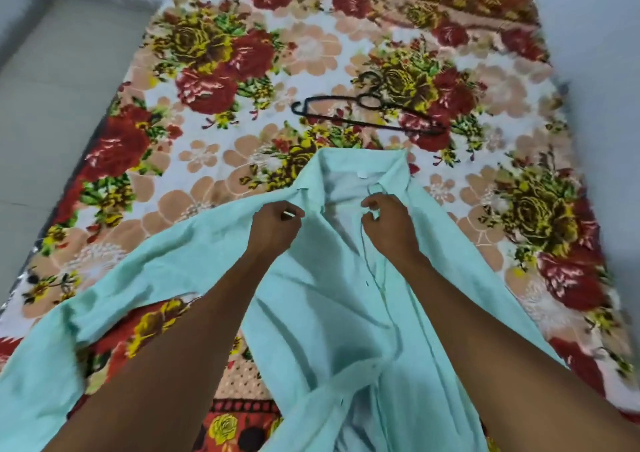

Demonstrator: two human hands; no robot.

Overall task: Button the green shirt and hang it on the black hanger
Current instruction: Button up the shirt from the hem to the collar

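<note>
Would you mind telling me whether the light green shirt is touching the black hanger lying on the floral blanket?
Apart. The head view shows a strip of floral blanket between the light green shirt's collar and the black hanger.

A home bedroom: a bed [485, 209] covered with a plush floral blanket [242, 70] in red, yellow and peach fills the view, set close against plain pale walls [588, 18], with a bare light floor [52, 105] alongside it
</note>
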